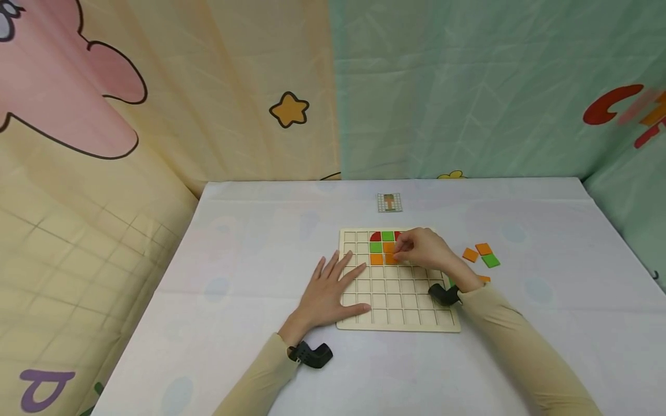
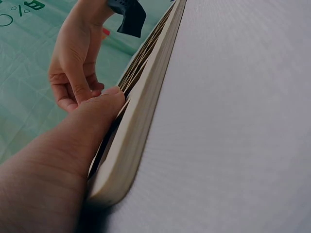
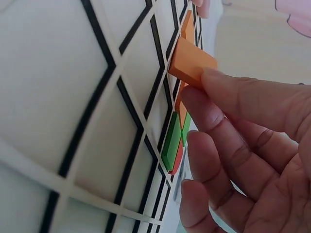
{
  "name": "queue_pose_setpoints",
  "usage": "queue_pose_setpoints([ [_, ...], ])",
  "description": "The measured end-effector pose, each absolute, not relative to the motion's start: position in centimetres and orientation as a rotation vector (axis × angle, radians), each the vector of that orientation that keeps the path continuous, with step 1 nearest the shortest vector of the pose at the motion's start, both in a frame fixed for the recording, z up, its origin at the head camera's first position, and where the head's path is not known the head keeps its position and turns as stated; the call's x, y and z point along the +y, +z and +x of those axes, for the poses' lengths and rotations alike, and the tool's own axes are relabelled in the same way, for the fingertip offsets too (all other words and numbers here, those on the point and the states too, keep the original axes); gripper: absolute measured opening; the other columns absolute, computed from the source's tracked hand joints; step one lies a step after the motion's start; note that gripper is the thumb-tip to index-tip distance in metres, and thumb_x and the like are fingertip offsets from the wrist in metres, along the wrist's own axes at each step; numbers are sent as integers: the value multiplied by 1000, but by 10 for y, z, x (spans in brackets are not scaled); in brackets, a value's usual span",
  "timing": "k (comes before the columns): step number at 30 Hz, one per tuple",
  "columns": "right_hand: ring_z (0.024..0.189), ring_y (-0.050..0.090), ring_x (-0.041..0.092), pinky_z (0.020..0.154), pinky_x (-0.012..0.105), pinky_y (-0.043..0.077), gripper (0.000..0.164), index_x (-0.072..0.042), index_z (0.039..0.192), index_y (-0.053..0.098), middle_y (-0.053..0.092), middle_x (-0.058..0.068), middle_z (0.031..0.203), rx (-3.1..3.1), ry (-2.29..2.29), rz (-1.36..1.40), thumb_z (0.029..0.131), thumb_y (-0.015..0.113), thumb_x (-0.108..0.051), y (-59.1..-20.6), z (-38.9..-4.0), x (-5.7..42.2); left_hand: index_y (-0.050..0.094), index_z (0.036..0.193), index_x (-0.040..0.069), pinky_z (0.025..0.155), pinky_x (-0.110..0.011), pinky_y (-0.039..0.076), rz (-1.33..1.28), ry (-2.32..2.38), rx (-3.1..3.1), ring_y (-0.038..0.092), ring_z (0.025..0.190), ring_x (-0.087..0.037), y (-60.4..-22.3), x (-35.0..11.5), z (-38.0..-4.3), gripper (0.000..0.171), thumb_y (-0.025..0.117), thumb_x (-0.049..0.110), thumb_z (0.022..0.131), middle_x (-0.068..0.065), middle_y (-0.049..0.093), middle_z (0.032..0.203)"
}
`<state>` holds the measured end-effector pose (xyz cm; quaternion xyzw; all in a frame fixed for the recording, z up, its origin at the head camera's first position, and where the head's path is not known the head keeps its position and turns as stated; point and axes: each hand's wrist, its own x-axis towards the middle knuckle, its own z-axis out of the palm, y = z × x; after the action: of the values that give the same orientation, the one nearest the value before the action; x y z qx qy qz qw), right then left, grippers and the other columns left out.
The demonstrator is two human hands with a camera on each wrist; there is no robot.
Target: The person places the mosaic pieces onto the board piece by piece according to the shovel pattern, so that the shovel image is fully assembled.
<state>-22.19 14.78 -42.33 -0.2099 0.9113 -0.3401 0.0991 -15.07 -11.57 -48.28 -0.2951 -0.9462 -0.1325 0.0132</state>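
Note:
A wooden grid board (image 1: 400,318) lies on the table, its upper cells holding red, green and orange tiles. My left hand (image 1: 325,293) rests with spread fingers on the board's left side; in the left wrist view its thumb (image 2: 104,104) lies at the board's edge. Between thumb and index finger, my right hand (image 1: 428,249) pinches an orange square tile (image 3: 190,63), tilted, with one edge right at the grid. Close by in the right wrist view are a seated green tile (image 3: 170,145) and other orange ones.
Loose orange tiles (image 1: 470,255) and a green tile (image 1: 491,261) lie right of the board; another orange tile (image 1: 484,278) shows partly behind the right wrist. A small picture card (image 1: 389,203) with a grid lies beyond the board. Patterned curtains (image 1: 234,86) surround the table (image 1: 234,242).

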Motion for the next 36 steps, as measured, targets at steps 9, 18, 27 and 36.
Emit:
queue_pose_setpoints([
  [9, 64, 54, 13, 61, 34, 45, 6, -15, 78, 73, 65, -6, 75, 2795, -856, -580, 81, 77, -18, -421, -223, 140, 25, 151, 31, 112, -47, -3, -924, -427, -2945, 0, 143, -26, -481, -116, -151, 84, 42, 76, 83, -4, 10, 158],
  [18, 67, 54, 14, 60, 33, 44, 9, -16, 75, 71, 63, -6, 73, 2781, -803, -552, 80, 78, -19, -423, -223, 139, 24, 152, 31, 112, -46, -5, -926, -424, -2955, -2, 143, -26, -482, -116, -152, 84, 41, 76, 83, -3, 9, 158],
  [27, 65, 53, 13, 58, 31, 43, 9, -17, 85, 73, 62, -7, 79, 2803, -840, -573, 83, 75, -25, -420, -211, 169, 24, 151, 32, 112, -47, -4, -922, -423, -2956, -2, 144, -25, -483, -114, -151, 84, 41, 76, 83, -2, 9, 158],
  [36, 70, 52, 19, 55, 31, 40, 20, -8, 97, 72, 62, 0, 83, 2874, -824, -280, 86, 70, -25, -407, -203, 229, 27, 151, 30, 112, -48, -3, -912, -424, -2951, -1, 143, -27, -482, -115, -151, 84, 44, 75, 82, -4, 10, 158],
])
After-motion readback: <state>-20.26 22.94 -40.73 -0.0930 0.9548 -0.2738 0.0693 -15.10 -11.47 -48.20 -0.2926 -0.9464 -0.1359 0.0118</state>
